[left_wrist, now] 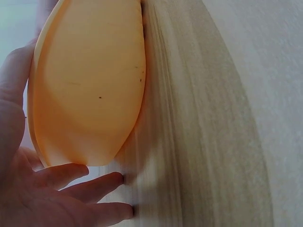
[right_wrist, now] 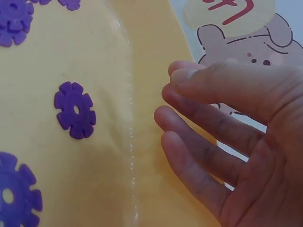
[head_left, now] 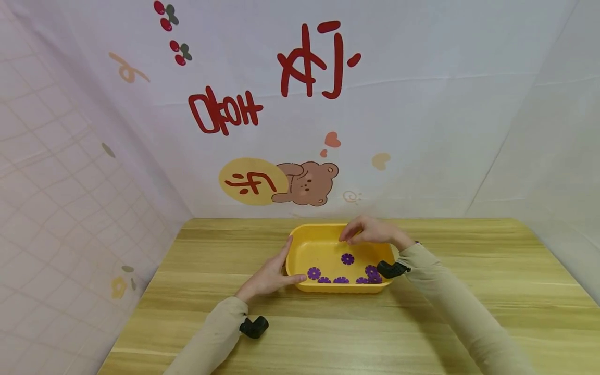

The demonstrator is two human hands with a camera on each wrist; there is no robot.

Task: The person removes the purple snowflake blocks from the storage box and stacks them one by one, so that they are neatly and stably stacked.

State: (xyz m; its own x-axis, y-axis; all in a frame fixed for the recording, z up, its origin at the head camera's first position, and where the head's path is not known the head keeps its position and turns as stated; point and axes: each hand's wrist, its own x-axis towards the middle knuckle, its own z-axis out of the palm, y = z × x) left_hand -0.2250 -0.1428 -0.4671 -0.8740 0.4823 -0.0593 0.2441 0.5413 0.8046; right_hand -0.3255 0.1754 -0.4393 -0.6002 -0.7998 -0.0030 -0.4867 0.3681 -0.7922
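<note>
My left hand [head_left: 270, 276] rests against the left end of a yellow plastic tub [head_left: 319, 288]. Its thumb lies over the near rim, and in the left wrist view the spread fingers [left_wrist: 102, 188] touch or stand beside the outer wall. Above the tub's far right part hovers my right hand [head_left: 370, 230], its fingers loosely bent and the thumb close to the index fingertip; no piece shows between them. Purple notched discs with a centre hole lie in the tub, one purple disc [right_wrist: 75, 110] near the middle and several more along the near side and right corner.
The tub stands on a wood-grain table [head_left: 328, 333] near its back edge. Behind it hangs a white cloth [head_left: 422, 130] printed with a bear and red characters. Black wrist devices [head_left: 254, 327] sit at both sleeves.
</note>
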